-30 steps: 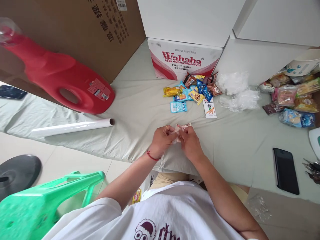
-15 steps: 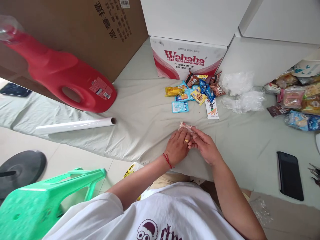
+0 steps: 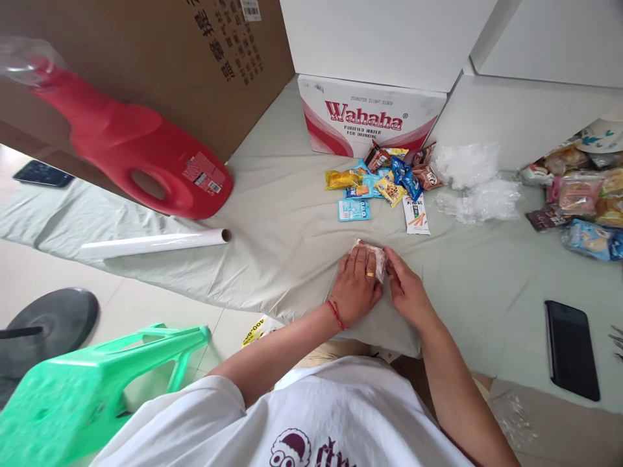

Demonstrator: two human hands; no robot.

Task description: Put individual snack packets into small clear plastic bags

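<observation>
Currently, item one: my left hand (image 3: 357,285), laid flat, fingers together, palm pressing down on a small snack packet wrapped in clear film (image 3: 374,255) on the grey-green sheet (image 3: 272,214). Item two: my right hand (image 3: 407,290), fingers loosely curled, tips touching the packet's right edge, pinching or tucking the film there; I cannot tell which.

Progress, as I judge it: this packet looks nearly wrapped, film drawn around it and being smoothed shut.

Item three: a loose pile of unwrapped snack packets (image 3: 384,181) beyond my hands, near the Wahaha carton (image 3: 370,120); these appear left to do.

Item four: crumpled clear film pieces (image 3: 474,185) just right of that pile.

Item five: a second heap of snacks (image 3: 579,194) at far right; whether wrapped, unclear.

Item six: roll of film (image 3: 156,242), well left.

Item seven: red jug (image 3: 141,159), lying on its side beside a brown carton (image 3: 146,58).

Item eight: black phone (image 3: 572,350), near right.

Item nine: green plastic stool (image 3: 87,389), lower left, on the floor.
</observation>
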